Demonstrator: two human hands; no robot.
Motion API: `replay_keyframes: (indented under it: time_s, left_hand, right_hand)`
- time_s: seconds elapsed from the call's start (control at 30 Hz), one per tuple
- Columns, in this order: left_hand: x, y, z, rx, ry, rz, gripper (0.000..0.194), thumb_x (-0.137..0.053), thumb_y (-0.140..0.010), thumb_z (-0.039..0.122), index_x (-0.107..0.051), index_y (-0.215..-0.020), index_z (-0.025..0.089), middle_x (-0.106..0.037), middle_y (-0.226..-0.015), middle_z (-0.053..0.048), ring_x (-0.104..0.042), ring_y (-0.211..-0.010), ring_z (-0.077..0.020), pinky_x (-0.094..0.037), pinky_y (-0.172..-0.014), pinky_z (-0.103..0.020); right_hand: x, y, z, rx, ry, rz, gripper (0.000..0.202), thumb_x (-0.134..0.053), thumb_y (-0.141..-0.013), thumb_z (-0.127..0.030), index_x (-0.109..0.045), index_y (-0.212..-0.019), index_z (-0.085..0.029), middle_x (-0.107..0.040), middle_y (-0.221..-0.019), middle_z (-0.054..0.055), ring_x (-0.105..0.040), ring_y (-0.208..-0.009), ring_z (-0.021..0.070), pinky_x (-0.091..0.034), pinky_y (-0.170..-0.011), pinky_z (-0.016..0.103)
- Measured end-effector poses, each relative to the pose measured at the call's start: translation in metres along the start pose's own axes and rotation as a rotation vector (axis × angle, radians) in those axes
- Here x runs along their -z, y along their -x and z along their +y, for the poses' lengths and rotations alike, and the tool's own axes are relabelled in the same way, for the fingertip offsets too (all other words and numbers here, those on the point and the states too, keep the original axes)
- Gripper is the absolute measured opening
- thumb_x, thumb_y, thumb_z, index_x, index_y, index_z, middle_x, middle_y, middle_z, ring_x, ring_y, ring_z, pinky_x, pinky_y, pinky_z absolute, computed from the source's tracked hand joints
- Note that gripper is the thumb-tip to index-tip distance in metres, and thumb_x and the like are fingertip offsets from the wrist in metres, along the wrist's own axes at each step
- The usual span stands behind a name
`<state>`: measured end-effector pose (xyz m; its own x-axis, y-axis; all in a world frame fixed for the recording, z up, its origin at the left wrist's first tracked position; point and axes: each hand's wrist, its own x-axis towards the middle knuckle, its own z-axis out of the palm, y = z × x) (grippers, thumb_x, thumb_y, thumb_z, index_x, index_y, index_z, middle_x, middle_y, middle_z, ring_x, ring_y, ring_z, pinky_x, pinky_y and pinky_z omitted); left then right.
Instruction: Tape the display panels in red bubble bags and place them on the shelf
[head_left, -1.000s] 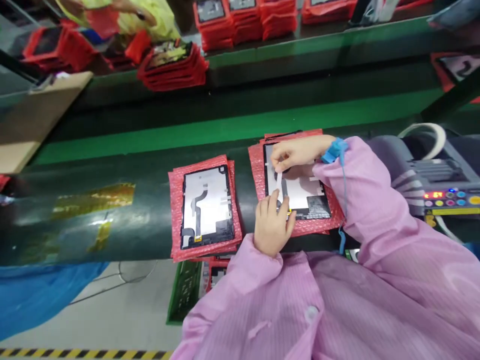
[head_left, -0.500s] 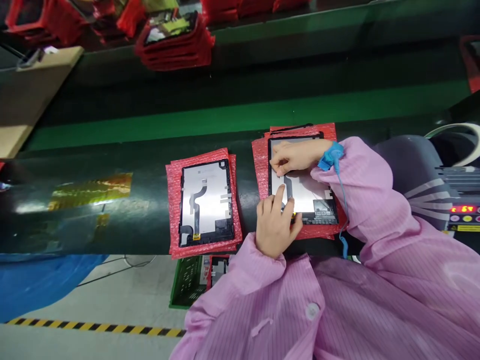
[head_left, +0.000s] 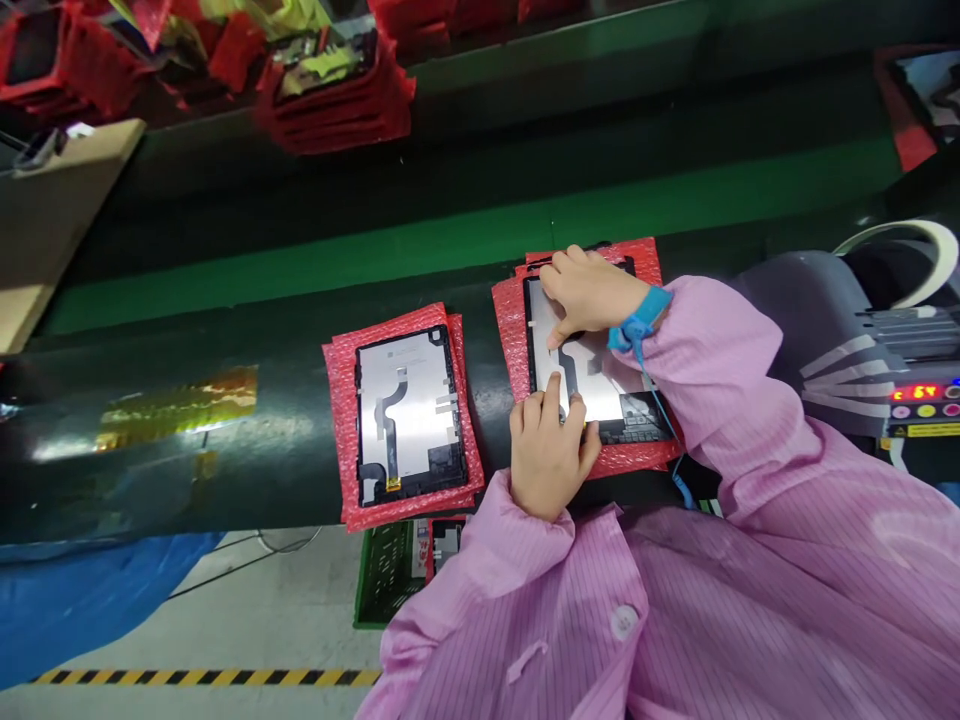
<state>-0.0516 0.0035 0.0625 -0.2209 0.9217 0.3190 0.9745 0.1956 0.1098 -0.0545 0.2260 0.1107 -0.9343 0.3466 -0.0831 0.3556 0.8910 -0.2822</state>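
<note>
In front of me lies a tablet screen panel (head_left: 611,400), its silver back up, on red bubble-wrap sleeves (head_left: 512,335). A dark flex cable (head_left: 568,372) runs down the panel's left part. My left hand (head_left: 551,455) is open, fingers spread over the panel's lower left, with fingertips at the cable. Across the upper part reaches my right hand (head_left: 589,292), also open; its thumb points down near the cable's upper end while the fingers stretch toward the panel's top edge. A blue wrist strap (head_left: 641,317) circles that wrist. Nothing shows held in either hand.
A second screen panel (head_left: 411,410) lies on red sleeves at left. Stacked red sleeves (head_left: 337,110) stand at the back. A grey machine (head_left: 817,330) with a red display and a tape roll (head_left: 949,250) are at right. A green crate (head_left: 373,580) sits below the bench edge.
My right hand has opened from a curled pinch, its fingers moving up toward the panel's top edge with the thumb stretched down. My left hand stays nearly in place. The camera view has shifted slightly.
</note>
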Motion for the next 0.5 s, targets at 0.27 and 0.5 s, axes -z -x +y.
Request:
replay_keyframes:
  time_s: [0.27,0.5]
  left_hand:
    - [0.011,-0.02,-0.015,-0.032,0.086,-0.056,0.036,-0.049,-0.098,0.036,-0.063,-0.121,0.012,-0.068,-0.109,-0.016,-0.058,-0.095,-0.0296,-0.048,-0.082,-0.042]
    - [-0.005,-0.059,-0.023,-0.118,-0.006,-0.148,0.052,-0.048,-0.097,0.038,-0.059,-0.134,0.004,-0.058,-0.126,-0.023,-0.054,-0.105,-0.0362,-0.05,-0.089,-0.05]
  right_hand:
    - [0.015,0.11,-0.029,-0.163,0.065,0.387,0.026,-0.047,-0.099,-0.03,-0.061,-0.112,-0.013,-0.06,-0.119,0.016,-0.053,-0.115,0.0313,-0.046,-0.095,0.042]
    - [-0.046,0.309,0.006,-1.058,-0.18,1.546,0.017,-0.059,-0.088,-0.04,-0.063,-0.089,-0.023,-0.063,-0.084,0.006,-0.06,-0.073,0.02,-0.047,-0.067,0.036]
